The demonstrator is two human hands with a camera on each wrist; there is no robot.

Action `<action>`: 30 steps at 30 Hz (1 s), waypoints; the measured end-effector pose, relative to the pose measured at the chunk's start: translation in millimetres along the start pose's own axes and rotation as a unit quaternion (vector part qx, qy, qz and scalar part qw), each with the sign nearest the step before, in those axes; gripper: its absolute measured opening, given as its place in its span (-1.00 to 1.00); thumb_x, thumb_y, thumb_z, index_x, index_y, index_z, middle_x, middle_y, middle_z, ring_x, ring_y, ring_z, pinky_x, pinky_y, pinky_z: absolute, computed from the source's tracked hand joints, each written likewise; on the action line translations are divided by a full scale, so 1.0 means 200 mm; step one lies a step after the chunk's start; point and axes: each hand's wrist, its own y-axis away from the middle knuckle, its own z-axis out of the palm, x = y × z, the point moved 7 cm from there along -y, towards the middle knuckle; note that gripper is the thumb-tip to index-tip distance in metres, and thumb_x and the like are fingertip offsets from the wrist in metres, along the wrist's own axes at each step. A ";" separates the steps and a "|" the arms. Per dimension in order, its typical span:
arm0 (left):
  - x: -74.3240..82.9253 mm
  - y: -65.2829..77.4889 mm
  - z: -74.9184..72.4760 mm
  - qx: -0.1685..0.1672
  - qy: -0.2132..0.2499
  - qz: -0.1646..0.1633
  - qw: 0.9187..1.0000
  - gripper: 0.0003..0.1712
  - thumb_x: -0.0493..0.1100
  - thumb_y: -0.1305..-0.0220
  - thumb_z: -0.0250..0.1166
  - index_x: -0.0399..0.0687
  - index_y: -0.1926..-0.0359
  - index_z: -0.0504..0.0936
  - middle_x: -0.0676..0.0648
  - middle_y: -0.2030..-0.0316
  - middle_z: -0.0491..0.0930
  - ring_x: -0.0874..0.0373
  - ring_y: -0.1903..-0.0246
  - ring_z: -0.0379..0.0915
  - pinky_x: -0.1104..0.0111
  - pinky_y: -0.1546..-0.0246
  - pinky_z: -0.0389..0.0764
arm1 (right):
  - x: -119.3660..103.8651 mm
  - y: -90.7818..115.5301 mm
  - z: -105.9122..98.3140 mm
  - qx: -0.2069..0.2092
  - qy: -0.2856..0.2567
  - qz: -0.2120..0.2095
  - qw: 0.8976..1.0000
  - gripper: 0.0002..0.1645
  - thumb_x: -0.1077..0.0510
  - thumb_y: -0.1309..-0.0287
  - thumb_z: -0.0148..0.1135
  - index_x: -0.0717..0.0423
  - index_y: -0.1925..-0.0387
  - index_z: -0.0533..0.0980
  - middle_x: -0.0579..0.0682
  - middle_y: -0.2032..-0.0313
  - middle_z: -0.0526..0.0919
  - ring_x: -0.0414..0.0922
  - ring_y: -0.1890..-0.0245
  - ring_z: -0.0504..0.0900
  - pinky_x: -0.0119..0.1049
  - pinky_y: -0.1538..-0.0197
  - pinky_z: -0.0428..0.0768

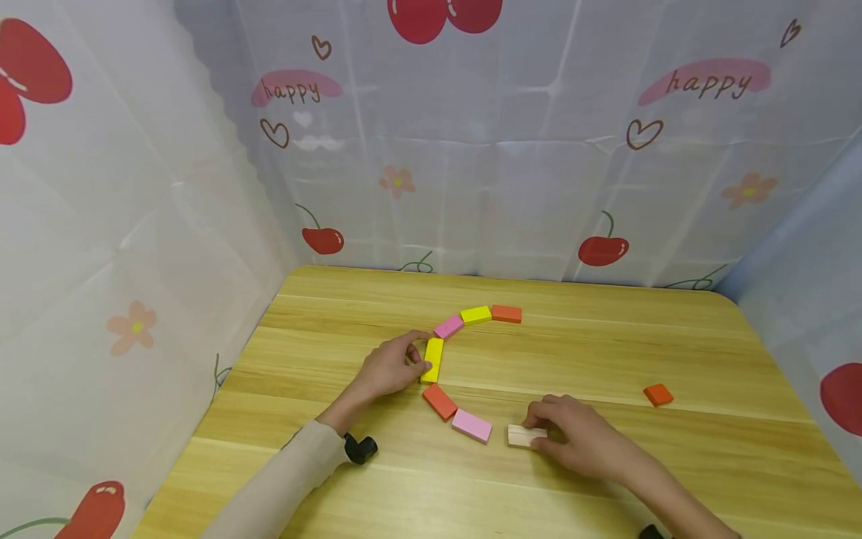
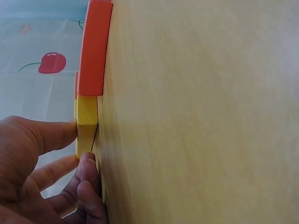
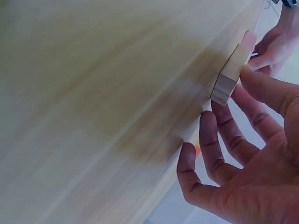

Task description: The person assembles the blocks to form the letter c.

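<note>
Flat coloured wooden blocks lie in a curve that opens to the right. My left hand (image 1: 390, 367) pinches a yellow block (image 1: 434, 353) at the curve's left side, thumb on its near part and a fingertip by its far end. Below it come a red block (image 1: 441, 402) and a pink block (image 1: 472, 425). With thumb and fingers, my right hand (image 1: 575, 438) pinches a plain wood block (image 1: 517, 436) on the table, a small gap to the right of the pink one. In the right wrist view this plain block (image 3: 226, 81) shows its end face.
Farther up the curve are another pink block (image 1: 449, 327), a second yellow block (image 1: 476, 314) and an orange-red block (image 1: 506, 314). A lone orange block (image 1: 658, 395) lies to the right on the wooden table (image 1: 572, 352). Printed curtains (image 1: 471, 209) stand behind and beside it.
</note>
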 end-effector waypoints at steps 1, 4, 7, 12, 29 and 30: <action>0.00 0.00 0.00 0.000 0.000 -0.001 1.000 -0.36 -0.02 -0.41 0.45 0.23 -0.46 0.54 0.09 0.26 0.64 0.16 0.39 0.50 0.29 0.37 0.41 | 0.00 0.00 0.00 -0.001 -0.003 -0.002 1.000 -0.81 0.02 -0.33 0.49 -0.33 0.14 0.62 -0.38 0.14 0.67 -0.32 0.08 0.62 -0.15 -0.05 0.63; 0.00 0.00 0.00 0.000 0.000 -0.003 1.000 -0.36 -0.02 -0.41 0.45 0.23 -0.46 0.54 0.09 0.26 0.64 0.16 0.38 0.50 0.29 0.37 0.41 | -0.01 -0.02 0.01 -0.008 -0.009 -0.003 1.000 -0.81 0.02 -0.33 0.49 -0.32 0.14 0.62 -0.37 0.15 0.66 -0.33 0.09 0.61 -0.18 -0.03 0.62; 0.00 0.01 0.00 0.000 0.001 -0.006 1.000 -0.36 -0.02 -0.41 0.45 0.23 -0.46 0.54 0.09 0.26 0.64 0.16 0.38 0.50 0.29 0.36 0.41 | -0.02 -0.03 0.01 -0.017 -0.015 -0.002 1.000 -0.82 0.01 -0.34 0.49 -0.32 0.14 0.61 -0.37 0.16 0.65 -0.34 0.10 0.60 -0.22 -0.02 0.60; 0.01 0.01 0.00 -0.001 0.003 -0.008 1.000 -0.36 -0.02 -0.41 0.46 0.22 -0.46 0.54 0.08 0.26 0.64 0.16 0.38 0.50 0.29 0.36 0.42 | -0.04 -0.04 0.02 -0.023 -0.025 -0.012 0.999 -0.83 -0.02 -0.35 0.48 -0.31 0.14 0.61 -0.36 0.17 0.64 -0.36 0.13 0.59 -0.24 0.02 0.60; 0.00 0.00 0.00 -0.004 0.002 -0.010 1.000 -0.35 -0.01 -0.41 0.45 0.22 -0.48 0.53 0.08 0.24 0.64 0.15 0.36 0.51 0.30 0.36 0.44 | -0.05 -0.07 0.03 -0.023 -0.036 -0.011 0.999 -0.84 0.00 -0.34 0.49 -0.28 0.15 0.63 -0.35 0.22 0.62 -0.40 0.20 0.53 -0.31 0.06 0.55; 0.00 0.00 0.00 -0.003 0.002 -0.010 1.000 -0.35 -0.01 -0.41 0.45 0.22 -0.48 0.53 0.08 0.24 0.64 0.15 0.36 0.51 0.30 0.36 0.44 | -0.06 -0.07 0.03 -0.022 -0.036 -0.010 0.999 -0.84 0.00 -0.34 0.49 -0.28 0.15 0.63 -0.35 0.22 0.62 -0.39 0.21 0.52 -0.31 0.07 0.54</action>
